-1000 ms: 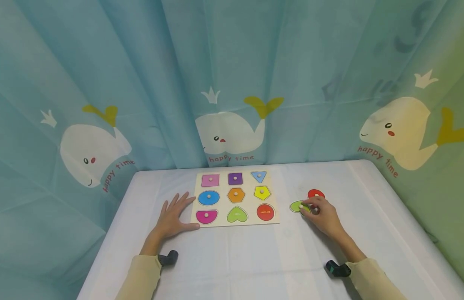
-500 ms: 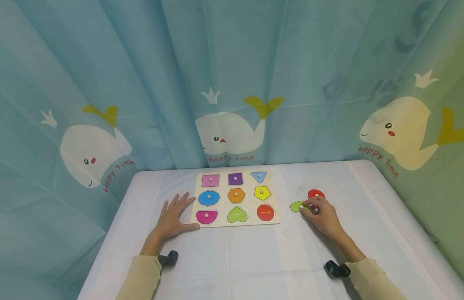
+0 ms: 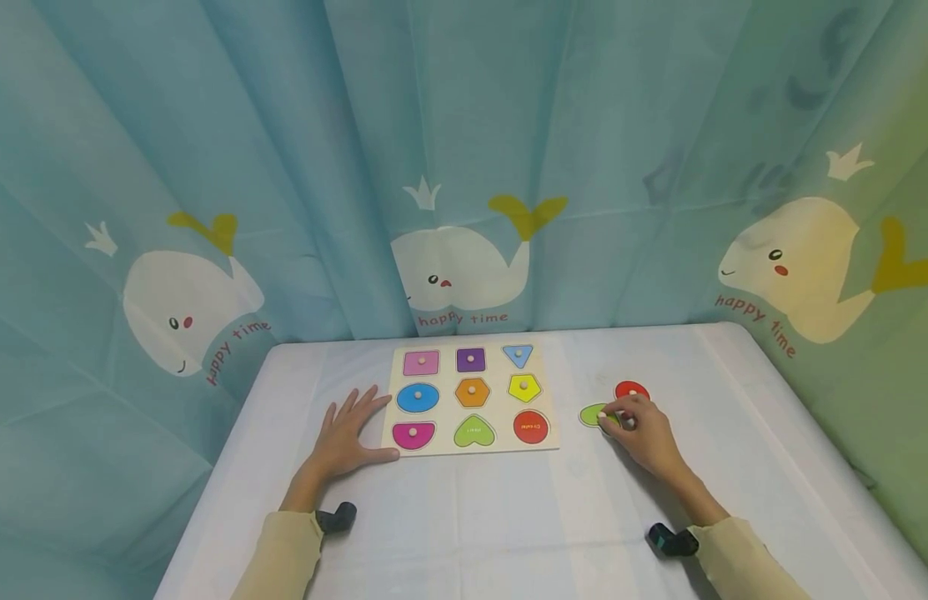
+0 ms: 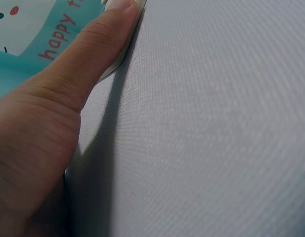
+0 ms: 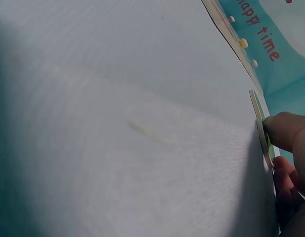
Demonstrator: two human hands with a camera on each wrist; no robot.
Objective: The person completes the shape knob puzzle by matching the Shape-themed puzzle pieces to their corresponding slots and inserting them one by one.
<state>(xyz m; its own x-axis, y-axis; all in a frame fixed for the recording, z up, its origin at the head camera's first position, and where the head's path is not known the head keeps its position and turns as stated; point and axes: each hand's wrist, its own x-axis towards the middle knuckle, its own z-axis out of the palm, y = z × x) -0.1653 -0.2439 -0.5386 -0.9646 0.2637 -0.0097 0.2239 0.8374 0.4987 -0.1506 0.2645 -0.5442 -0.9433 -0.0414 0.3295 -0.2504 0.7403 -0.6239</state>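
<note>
A pale wooden puzzle board (image 3: 501,408) with coloured shapes lies on the table. Most shapes carry a small knob; the green heart recess (image 3: 474,431) and red circle recess (image 3: 531,427) show printed words and no knob. My left hand (image 3: 340,446) rests spread along the board's left edge, its thumb (image 4: 93,49) at the near corner. Right of the board, my right hand (image 3: 649,437) pinches a green puzzle piece (image 3: 593,414) by its white knob; the fingers cover part of its outline. Just behind them lies a red puzzle piece (image 3: 630,389), partly hidden by the hand.
A white cloth covers the table (image 3: 464,525). Behind it hangs a blue-green curtain (image 3: 464,125) printed with whales, meeting the table's far edge. Black wrist cameras sit at the left cuff (image 3: 336,518) and right cuff (image 3: 672,540).
</note>
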